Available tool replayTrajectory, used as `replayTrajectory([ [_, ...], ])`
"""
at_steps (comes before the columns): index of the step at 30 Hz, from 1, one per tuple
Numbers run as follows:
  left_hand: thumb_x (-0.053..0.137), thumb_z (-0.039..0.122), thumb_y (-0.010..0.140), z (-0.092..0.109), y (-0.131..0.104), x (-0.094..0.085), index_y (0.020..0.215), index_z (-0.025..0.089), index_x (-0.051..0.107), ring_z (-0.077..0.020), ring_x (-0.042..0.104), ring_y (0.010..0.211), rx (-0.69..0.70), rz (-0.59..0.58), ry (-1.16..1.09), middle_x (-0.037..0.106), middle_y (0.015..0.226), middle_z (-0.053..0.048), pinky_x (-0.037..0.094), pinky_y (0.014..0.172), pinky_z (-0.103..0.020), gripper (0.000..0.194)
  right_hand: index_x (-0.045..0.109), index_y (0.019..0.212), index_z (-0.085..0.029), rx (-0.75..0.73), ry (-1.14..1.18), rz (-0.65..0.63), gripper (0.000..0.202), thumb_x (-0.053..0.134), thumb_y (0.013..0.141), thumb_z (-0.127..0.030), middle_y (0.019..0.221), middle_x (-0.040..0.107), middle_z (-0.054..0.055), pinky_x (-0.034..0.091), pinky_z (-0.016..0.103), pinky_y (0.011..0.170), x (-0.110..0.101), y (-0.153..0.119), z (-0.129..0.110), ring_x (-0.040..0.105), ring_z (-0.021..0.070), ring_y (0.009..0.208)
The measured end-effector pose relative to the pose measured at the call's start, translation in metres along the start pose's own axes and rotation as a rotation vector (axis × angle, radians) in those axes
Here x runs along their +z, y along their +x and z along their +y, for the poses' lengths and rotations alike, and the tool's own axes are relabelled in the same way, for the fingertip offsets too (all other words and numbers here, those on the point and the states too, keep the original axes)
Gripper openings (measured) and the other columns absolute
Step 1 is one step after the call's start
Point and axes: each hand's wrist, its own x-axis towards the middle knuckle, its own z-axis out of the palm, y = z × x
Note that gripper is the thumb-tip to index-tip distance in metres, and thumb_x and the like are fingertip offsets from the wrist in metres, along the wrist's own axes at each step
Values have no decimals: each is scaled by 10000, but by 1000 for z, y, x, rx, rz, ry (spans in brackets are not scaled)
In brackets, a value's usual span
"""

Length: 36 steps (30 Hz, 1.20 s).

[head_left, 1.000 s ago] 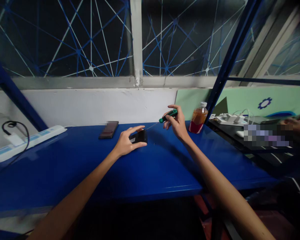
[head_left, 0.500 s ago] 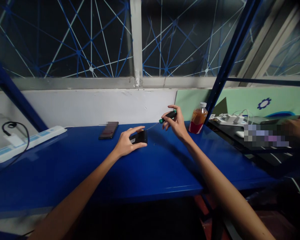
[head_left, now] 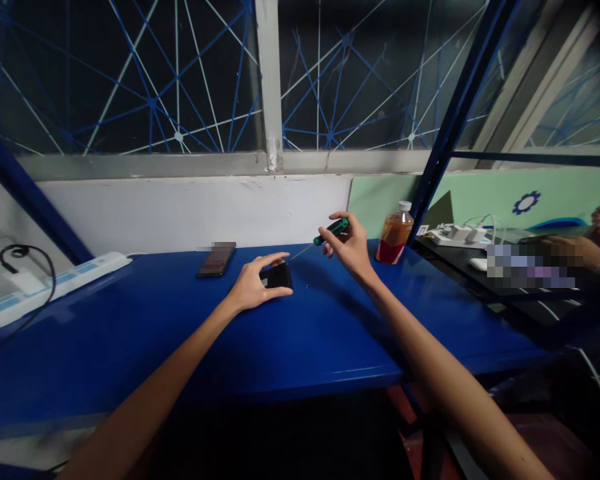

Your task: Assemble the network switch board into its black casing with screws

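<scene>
My left hand (head_left: pixel 253 283) grips a small black phone (head_left: pixel 278 275) that lies on the blue table (head_left: pixel 300 333), thumb on its near edge and fingers over its far edge. My right hand (head_left: pixel 347 247) holds a green-and-black screwdriver (head_left: pixel 331 231) by the handle, just right of the phone. The thin shaft slants down and left, and its tip reaches the phone's far right corner. A second dark phone (head_left: pixel 216 259) lies flat further back on the table, apart from both hands.
A bottle of amber liquid (head_left: pixel 395 235) stands right of my right hand by a blue post. A white power strip (head_left: pixel 55 283) with a black cable lies at the far left. On the dark table to the right lie chargers (head_left: pixel 457 233), and another person's arm shows there.
My right hand has turned the screwdriver handle slightly between its fingers. My left hand stays on the phone. The view has shifted a little.
</scene>
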Motion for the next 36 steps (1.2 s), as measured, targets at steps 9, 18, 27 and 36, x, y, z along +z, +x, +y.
replayTrajectory([
  [9,757,446,688,-10,-4,10,1348,345,444,-292,537,1098,16,-198,202,622,1203,-54,399,941,-465,738,535,920,-218,-75,-451,1,226,586,700,-217,564,524,-58,408,249,519,-11,0,10,505,119,471],
  [18,758,462,680,-8,-7,15,1326,333,480,-305,535,1097,24,-220,283,609,1222,-70,385,939,-480,715,540,877,-220,-120,-504,-76,192,561,687,-235,521,465,-72,348,247,520,-4,-3,13,440,121,476],
  [27,752,483,673,-12,-7,16,1321,338,493,-320,545,1088,66,-215,267,617,1214,-77,394,920,-486,713,542,867,-228,-118,-508,-75,185,570,685,-237,525,473,-69,358,250,517,-4,-4,14,451,127,479],
  [36,679,530,756,-10,-6,20,1215,307,592,-301,515,1166,32,-132,149,588,1253,-76,392,974,-493,517,523,897,-219,16,-222,14,206,581,700,-206,502,528,-77,447,241,439,-2,-3,13,557,130,386],
])
